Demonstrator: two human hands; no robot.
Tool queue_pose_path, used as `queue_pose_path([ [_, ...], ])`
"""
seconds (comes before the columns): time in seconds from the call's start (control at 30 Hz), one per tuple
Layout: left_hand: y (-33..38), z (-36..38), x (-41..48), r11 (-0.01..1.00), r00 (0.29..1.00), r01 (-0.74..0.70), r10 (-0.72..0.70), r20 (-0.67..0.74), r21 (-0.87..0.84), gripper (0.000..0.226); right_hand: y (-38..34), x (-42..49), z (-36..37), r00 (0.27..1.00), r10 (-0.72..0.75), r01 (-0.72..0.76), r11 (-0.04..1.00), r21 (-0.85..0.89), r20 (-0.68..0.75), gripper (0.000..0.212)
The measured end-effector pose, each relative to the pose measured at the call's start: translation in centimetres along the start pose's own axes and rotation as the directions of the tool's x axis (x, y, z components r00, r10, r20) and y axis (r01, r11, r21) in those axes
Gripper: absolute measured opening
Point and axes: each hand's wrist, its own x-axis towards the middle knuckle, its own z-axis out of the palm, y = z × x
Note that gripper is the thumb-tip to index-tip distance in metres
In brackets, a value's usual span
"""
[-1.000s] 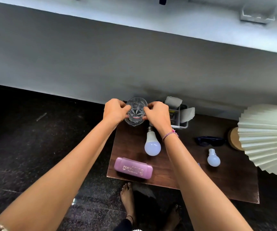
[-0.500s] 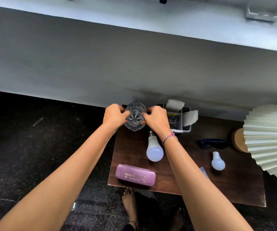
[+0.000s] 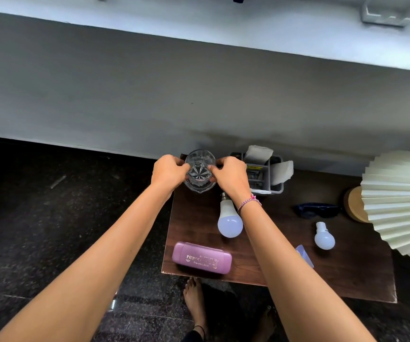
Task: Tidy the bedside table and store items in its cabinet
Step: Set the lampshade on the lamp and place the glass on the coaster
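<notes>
A clear cut-glass tumbler (image 3: 199, 169) stands at the back left corner of the dark wooden bedside table (image 3: 268, 265). My left hand (image 3: 168, 170) grips its left side and my right hand (image 3: 231, 175) grips its right side, fingers curled round the rim. On the tabletop lie a large white bulb (image 3: 229, 222), a small white bulb (image 3: 324, 236), a pink case (image 3: 202, 259) near the front left edge and dark sunglasses (image 3: 316, 209). The cabinet below is hidden.
A grey caddy (image 3: 269, 177) with paper packets stands behind my right hand. A pleated cream lampshade (image 3: 401, 201) on a wooden base (image 3: 353, 203) fills the right. A clear plastic piece (image 3: 303, 254) shows by my right forearm. The grey wall is directly behind; my bare feet (image 3: 195, 299) stand on dark floor.
Both hands keep hold of the glass at the back left corner. The view has shifted slightly; nothing on the table has moved.
</notes>
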Motion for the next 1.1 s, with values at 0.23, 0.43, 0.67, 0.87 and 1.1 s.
queue_pose_path([
  [0.23, 0.6, -0.4, -2.4, 0.998, 0.978, -0.066, 0.061, -0.201, -0.018, 0.037, -0.1, -1.8, -0.7, 0.986, -0.088, 0.081, 0.995, -0.058, -0.143, 0.033],
  [0.43, 0.6, 0.7, -5.7, 0.989, 0.959, -0.101, 0.068, -0.276, -0.108, 0.016, 0.5, -4.0, -1.6, 0.964, -0.099, 0.114, 0.992, 0.049, -0.247, 0.029],
  [0.67, -0.1, 4.2, -10.3, 0.980, 0.970, -0.134, 0.099, -0.220, -0.150, 0.013, 4.0, -7.7, -3.2, 0.961, -0.093, 0.122, 0.988, 0.098, -0.261, 0.026],
  [0.87, -1.5, 9.1, -15.2, 0.981, 0.985, -0.136, 0.118, -0.128, -0.138, 0.015, 9.5, -11.7, -5.5, 0.963, -0.023, 0.064, 0.988, 0.143, -0.270, 0.023],
  [1.1, -3.8, 15.2, -20.1, 0.987, 0.995, -0.094, 0.090, -0.036, -0.130, 0.019, 16.5, -16.2, -7.8, 0.954, 0.042, 0.026, 0.975, 0.220, -0.297, 0.020],
])
